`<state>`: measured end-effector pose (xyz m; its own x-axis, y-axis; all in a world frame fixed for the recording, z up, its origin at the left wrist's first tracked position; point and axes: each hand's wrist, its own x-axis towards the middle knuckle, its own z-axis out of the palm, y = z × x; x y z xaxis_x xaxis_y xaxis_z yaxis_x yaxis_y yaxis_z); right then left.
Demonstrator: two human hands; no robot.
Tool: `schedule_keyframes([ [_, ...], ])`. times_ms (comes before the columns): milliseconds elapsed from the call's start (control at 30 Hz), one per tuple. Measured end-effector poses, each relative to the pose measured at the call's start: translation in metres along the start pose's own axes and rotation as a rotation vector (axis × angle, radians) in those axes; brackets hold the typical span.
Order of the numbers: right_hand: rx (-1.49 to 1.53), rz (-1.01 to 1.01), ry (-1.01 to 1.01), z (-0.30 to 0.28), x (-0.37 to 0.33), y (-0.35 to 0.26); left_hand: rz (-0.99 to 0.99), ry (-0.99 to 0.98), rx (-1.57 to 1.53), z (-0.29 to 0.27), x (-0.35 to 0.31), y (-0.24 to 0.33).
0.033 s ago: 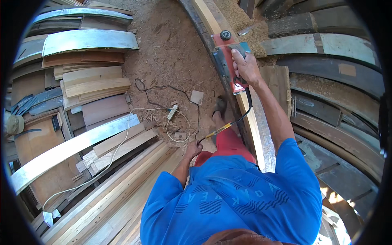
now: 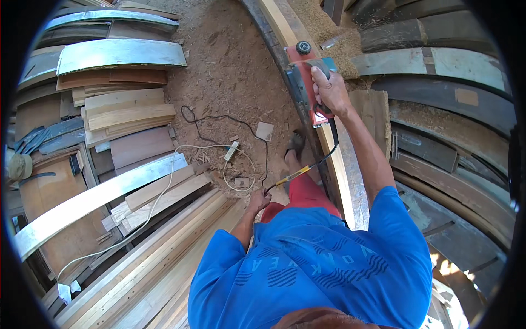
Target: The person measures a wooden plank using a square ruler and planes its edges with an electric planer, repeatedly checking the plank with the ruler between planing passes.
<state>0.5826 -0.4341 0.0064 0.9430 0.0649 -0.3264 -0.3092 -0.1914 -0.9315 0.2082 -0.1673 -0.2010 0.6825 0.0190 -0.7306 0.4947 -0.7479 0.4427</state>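
Note:
My right hand (image 2: 330, 93) is closed around the handle of a red and grey electric hand planer (image 2: 304, 74) with a black front knob. Under the planer lies a long pale wooden board (image 2: 341, 178), on a long bench (image 2: 359, 194) running away from me. From the planer's rear a black power cord (image 2: 330, 152) curves back toward my body, with a yellow-wrapped stretch (image 2: 293, 176) partway along. My left hand (image 2: 259, 199) grips that cord beside the yellow part, low in front of my left thigh. The planer hides its own underside.
A white power strip (image 2: 232, 151) lies on the dirt floor (image 2: 219, 60) among loops of black and white cable. Stacked boards (image 2: 129, 115) line the left side, and more planks (image 2: 449, 90) lie on the right. Wood shavings (image 2: 315, 19) are heaped beyond the bench. My foot (image 2: 296, 142) stands beside it.

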Motion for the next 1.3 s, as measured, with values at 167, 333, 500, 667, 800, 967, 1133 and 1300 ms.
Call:
schedule_keyframes([
  [167, 0.005, -0.01, -0.012, 0.009, 0.019, -0.021, 0.01, -0.007, -0.014, -0.021, 0.025, 0.005],
  [333, -0.023, -0.053, -0.035, 0.01, 0.045, -0.035, -0.068, -0.034, -0.053, -0.053, 0.052, 0.021],
  [500, -0.061, -0.051, -0.016, 0.015, 0.072, -0.032, -0.036, 0.017, -0.02, -0.077, 0.063, 0.036],
  [667, -0.065, -0.072, 0.004, 0.018, 0.084, -0.047, -0.063, 0.005, 0.004, -0.086, 0.065, 0.042],
  [800, -0.03, -0.067, -0.01, 0.021, 0.099, -0.05, -0.1, 0.015, -0.046, -0.094, 0.065, 0.05],
  [967, -0.049, -0.065, -0.017, 0.027, 0.114, -0.067, -0.121, 0.038, -0.034, -0.096, 0.077, 0.044],
  [1133, -0.061, -0.05, -0.04, 0.032, 0.138, -0.084, -0.121, 0.087, -0.077, -0.109, 0.096, 0.044],
  [1300, -0.056, -0.068, -0.038, 0.036, 0.155, -0.084, -0.145, 0.141, -0.17, -0.134, 0.109, 0.046],
])
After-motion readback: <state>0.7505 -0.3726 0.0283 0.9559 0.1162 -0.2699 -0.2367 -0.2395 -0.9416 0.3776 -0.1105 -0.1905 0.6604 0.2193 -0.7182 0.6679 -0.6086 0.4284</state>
